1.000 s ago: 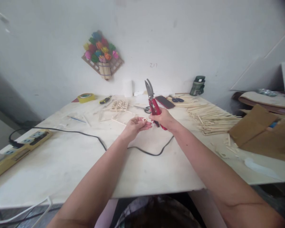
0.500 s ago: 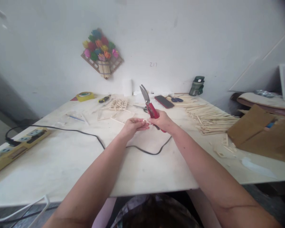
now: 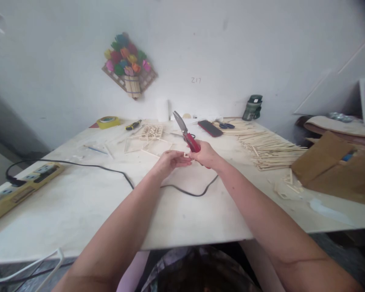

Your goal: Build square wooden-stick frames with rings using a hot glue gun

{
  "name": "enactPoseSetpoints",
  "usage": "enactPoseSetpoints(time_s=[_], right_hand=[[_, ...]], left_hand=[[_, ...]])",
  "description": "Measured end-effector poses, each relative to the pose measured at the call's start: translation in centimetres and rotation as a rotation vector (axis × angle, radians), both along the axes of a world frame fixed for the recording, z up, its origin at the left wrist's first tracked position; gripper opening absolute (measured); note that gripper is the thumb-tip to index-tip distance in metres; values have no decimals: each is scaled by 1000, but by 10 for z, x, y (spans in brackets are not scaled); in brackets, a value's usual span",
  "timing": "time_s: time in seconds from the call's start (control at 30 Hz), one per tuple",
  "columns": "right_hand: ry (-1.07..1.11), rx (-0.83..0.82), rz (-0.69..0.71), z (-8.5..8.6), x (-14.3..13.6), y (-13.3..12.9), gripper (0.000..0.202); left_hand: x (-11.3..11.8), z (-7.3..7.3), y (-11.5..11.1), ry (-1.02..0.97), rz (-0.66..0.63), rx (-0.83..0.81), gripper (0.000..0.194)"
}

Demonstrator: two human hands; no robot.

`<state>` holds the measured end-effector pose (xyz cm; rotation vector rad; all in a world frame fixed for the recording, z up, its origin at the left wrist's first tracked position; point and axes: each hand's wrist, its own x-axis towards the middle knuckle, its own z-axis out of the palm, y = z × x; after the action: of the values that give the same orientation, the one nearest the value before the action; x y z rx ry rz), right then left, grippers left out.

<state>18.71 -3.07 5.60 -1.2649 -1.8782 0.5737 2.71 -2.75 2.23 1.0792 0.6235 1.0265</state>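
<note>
My right hand (image 3: 206, 154) is wrapped round the red handles of a pair of shears (image 3: 191, 142), whose metal blades point up and to the left. Close beside it, my left hand (image 3: 174, 159) pinches a small pale wooden piece (image 3: 186, 154) between thumb and fingers. The right fingertips meet that piece too. Both hands are above the middle of the white table (image 3: 197, 221). Behind them lies a lattice of thin sticks (image 3: 151, 132).
A black cable (image 3: 188, 194) crosses the table from a yellow power strip (image 3: 24, 188). Many thin sticks (image 3: 267, 152), a phone (image 3: 210, 128) and a cardboard box (image 3: 337, 168) are on the right. Yellow tape (image 3: 108, 122) and a cutter (image 3: 133, 125) lie at the back left.
The shears have tilted further to the left, with their blades lower. My right hand has turned slightly, while my left hand stays in nearly the same place.
</note>
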Motion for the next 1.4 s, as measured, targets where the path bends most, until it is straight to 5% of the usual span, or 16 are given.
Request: enactPoseSetpoints(time_s=[0.43,0.9,1.4], right_hand=[[13,15,43,7,9,-8,20],[-571,103,-94,3,42,-3,55],[-755,67,-69,2,45,-4,71]], left_hand=[[0,-3,-1,41,84,104,25],[-1,-2,2,-52,229,124,24],[-1,1,0,-88,256,140,26]])
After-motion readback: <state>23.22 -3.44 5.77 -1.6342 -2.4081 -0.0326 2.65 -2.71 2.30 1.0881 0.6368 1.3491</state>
